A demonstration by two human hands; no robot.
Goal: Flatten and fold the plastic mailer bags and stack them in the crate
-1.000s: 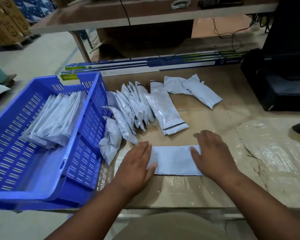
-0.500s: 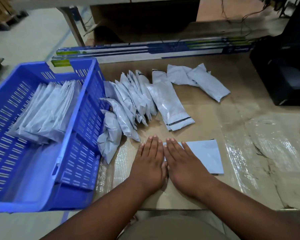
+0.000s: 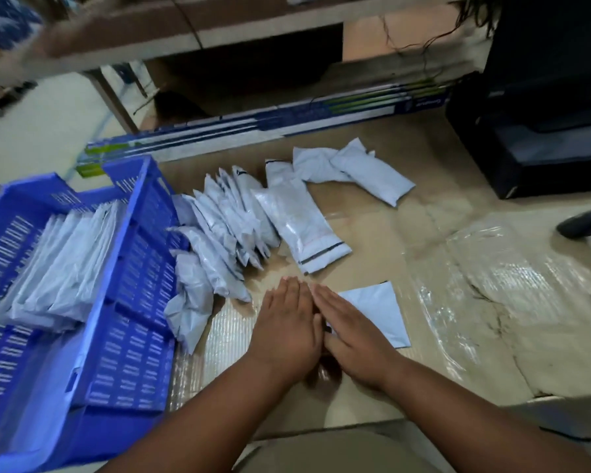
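Now a pale mailer bag is being pressed flat on the table by the left hand and right hand, side by side with fingers straight and released, grasping nothing. More bags are lying fanned beside the blue crate, where folded ones are being kept stacked

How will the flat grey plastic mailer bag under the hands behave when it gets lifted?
The flat grey plastic mailer bag probably flops, being thin film pressed flat by the left hand and right hand. It looks empty, so likely light. Its fold may spring open once released.
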